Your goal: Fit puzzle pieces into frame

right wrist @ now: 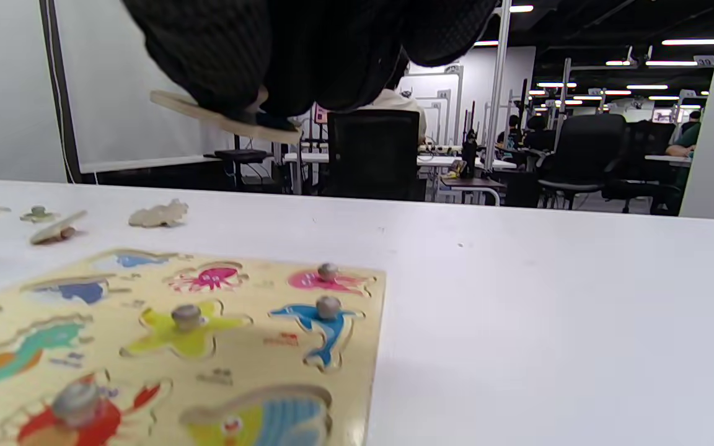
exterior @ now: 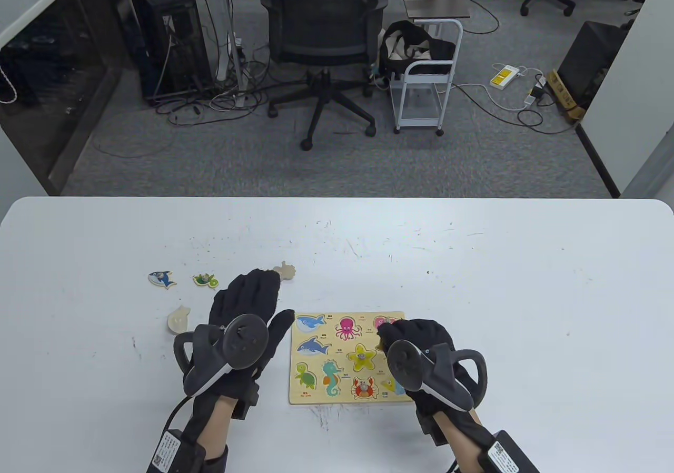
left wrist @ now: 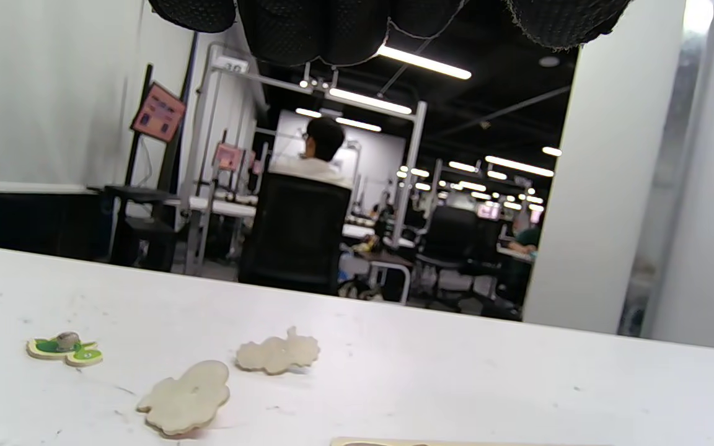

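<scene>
A white desk (exterior: 474, 262) stands on grey carpet (exterior: 210, 151). Beyond it sit a black office chair (exterior: 321, 41), a white wheeled cart (exterior: 424, 88) and loose cables (exterior: 210, 104). Ceiling strip lights (left wrist: 422, 62) brighten more workstations behind; a white wall (exterior: 642, 88) rises at right.

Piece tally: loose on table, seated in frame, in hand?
Loose on table: 4 (shark, turtle, face-down pieces)
Seated in frame: 4 (starfish, crab, pink piece, dolphin)
In right hand: 1 (held piece)
Total: 9
</scene>
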`<state>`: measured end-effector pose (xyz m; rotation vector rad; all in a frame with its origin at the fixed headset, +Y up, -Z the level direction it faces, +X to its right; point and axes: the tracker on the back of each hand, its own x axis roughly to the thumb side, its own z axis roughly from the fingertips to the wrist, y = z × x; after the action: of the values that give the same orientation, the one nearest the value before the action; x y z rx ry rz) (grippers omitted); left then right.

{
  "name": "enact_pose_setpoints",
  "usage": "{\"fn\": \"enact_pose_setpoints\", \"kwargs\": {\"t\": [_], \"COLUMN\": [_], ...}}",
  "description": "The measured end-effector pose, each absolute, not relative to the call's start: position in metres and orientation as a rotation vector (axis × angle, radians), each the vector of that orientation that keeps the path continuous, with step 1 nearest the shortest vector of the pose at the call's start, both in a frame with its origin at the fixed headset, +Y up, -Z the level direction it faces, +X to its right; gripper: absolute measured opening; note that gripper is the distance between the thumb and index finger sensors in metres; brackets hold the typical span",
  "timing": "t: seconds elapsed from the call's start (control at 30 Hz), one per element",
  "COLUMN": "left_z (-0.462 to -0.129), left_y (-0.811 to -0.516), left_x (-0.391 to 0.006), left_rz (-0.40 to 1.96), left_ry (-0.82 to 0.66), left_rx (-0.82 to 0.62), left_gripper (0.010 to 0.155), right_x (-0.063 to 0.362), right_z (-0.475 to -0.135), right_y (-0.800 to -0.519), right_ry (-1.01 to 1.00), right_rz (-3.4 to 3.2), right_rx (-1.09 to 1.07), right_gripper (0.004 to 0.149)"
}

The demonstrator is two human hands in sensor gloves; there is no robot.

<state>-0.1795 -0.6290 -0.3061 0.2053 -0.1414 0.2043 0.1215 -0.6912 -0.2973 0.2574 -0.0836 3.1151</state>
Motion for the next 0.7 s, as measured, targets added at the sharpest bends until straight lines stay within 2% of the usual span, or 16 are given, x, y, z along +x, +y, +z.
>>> {"fn": "enact_pose_setpoints", "kwargs": {"t": [0.2,0.37,0.7], "left_z": [-0.308,-0.308,-0.308], "left_y": [-0.63,-0.63,-0.632], "left_x": [-0.182,-0.181,-0.179], "left_rz": [0.204,0.191,0.182], "left_ry": [-0.13,-0.134,-0.142], "left_rx": [0.196,0.186,0.171], "left_gripper": [0.076,0.076,0.076], "right_x": [0.121,0.118,0.113], "right_z": [-0.291,-0.288,-0.287], "right_y": [-0.72,-0.738,-0.754], "right_ry": [0.067,0.104,0.138], "right_rz": [3.252,3.3,3.334], "right_rx": [0.287,0.309,0.326], "right_gripper": [0.043,0.043,0.043]}}
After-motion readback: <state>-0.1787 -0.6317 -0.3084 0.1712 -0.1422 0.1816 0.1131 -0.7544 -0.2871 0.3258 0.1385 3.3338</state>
